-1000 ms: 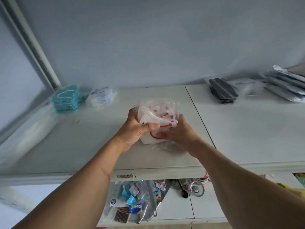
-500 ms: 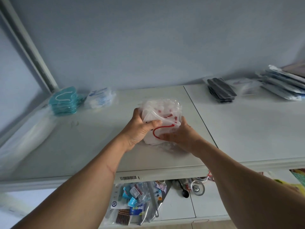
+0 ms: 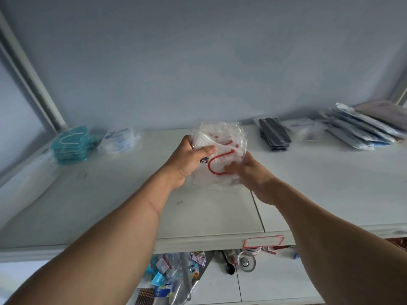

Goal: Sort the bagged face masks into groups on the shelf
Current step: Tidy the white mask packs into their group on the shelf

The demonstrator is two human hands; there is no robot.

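Head view, near to far. Below the white shelf (image 3: pixel 198 221), a lower level holds a loose litter of small packets and clear wrappers (image 3: pixel 169 274) – not part of the sort, as far as can be judged.

At mid-shelf, the left hand (image 3: pixel 187 160) and the right hand (image 3: pixel 246 170) together hold a stack of clear plastic bags, each with a white face mask with red ear loops (image 3: pixel 220 150). The left fingers (image 3: pixel 207 149) are clenched over the stack's upper left edge, thumb across the front; the right fingers press in from the lower right side. The stack appears to stand on end, its lower edge at or just above the shelf surface – contact cannot be told.

Risk, as a judgement: the bags are slick and unbound, so easing either hand could let the stack fan out or slide forward off the shelf edge onto the clutter below. A careless placement could also mix it with a neighbouring group.

Farther back, groups already lie apart along the wall: a pile of bagged teal masks (image 3: pixel 70 144) at far left, a bagged white-and-blue mask bundle (image 3: pixel 120 140) just beside it, a bagged stack of black masks (image 3: pixel 274 134) to the right, and a slanted heap of flat blue-and-white mask packets (image 3: pixel 361 128) at far right.
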